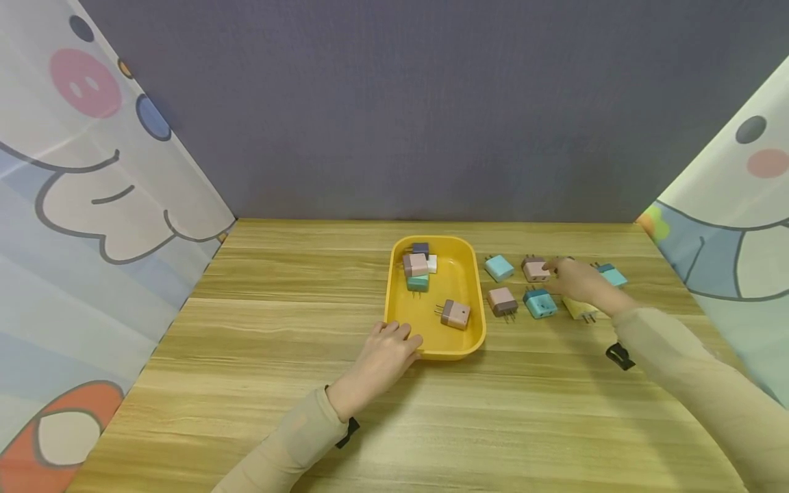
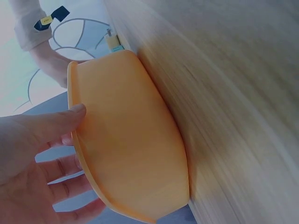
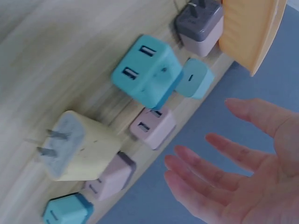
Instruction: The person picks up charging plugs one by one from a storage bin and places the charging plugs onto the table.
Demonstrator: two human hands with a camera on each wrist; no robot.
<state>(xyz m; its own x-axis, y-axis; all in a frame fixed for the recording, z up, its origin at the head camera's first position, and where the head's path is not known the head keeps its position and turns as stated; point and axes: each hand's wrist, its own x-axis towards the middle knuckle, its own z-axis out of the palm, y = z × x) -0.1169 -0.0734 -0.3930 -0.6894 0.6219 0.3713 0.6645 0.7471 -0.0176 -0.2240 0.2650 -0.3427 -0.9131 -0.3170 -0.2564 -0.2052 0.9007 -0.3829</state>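
My left hand [image 1: 385, 357] grips the near left corner of a yellow plastic tray [image 1: 445, 355]. In the left wrist view its thumb lies on the outer wall, with the fingers behind the rim. My right hand [image 1: 581, 279] hovers over USB plug chargers right of the tray; the right wrist view shows its fingers spread and holding nothing. Nearest are a pink-and-brown charger [image 1: 535, 270], a teal charger [image 1: 540, 304] and a cream charger [image 3: 88, 147]. Inside the tray lie a pink-and-brown charger [image 1: 456, 314], a green charger [image 1: 417, 283] and several others.
A light blue charger [image 1: 499, 268] and a pink-and-brown charger [image 1: 502, 301] lie close to the tray's right wall. Another teal charger [image 1: 613, 274] is farthest right. A grey partition [image 1: 431, 116] rises behind the wooden table [image 1: 277, 294], and printed curtains [image 1: 123, 226] flank it.
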